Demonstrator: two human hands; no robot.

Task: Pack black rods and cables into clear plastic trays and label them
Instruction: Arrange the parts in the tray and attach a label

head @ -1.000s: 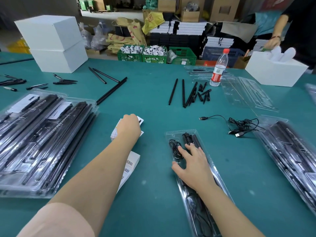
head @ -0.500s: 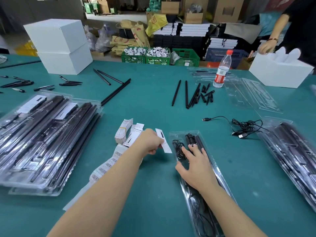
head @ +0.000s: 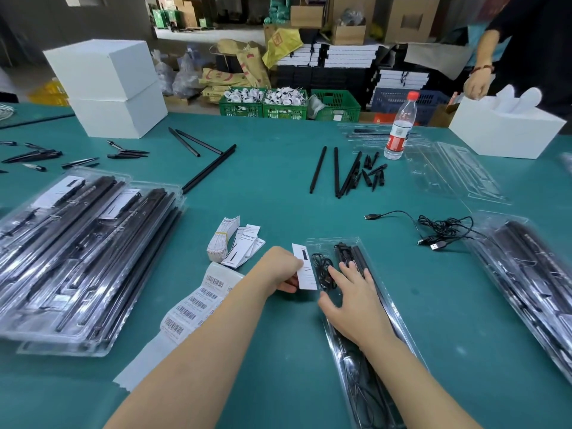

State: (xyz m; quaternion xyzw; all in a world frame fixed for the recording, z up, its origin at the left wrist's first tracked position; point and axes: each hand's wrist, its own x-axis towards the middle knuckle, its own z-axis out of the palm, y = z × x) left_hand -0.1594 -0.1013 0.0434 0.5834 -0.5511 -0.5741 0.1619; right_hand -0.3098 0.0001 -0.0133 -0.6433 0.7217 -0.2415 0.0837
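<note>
A long clear plastic tray [head: 399, 323] lies in front of me with black rods and a coiled black cable inside. My right hand [head: 356, 301] rests flat on its upper part, fingers spread over the rods. My left hand [head: 280, 269] pinches a white label card [head: 305, 269] right beside the tray's left edge. More label cards [head: 244, 246] and a banded bundle of them [head: 223, 239] lie just left of that. A strip of barcode stickers [head: 195, 308] runs under my left forearm. Loose black rods [head: 337, 171] and a loose USB cable [head: 433, 230] lie farther back.
Stacks of filled trays sit at the left [head: 77, 252] and right [head: 532, 277]. Empty clear trays [head: 455, 174], a water bottle [head: 400, 128] and white boxes [head: 108, 88] stand at the back. Another person's hand [head: 476, 85] reaches over a white box [head: 507, 131] at far right.
My left hand picked a label card from the pile at the left and carried it right to the tray's edge. My right hand stayed on the tray.
</note>
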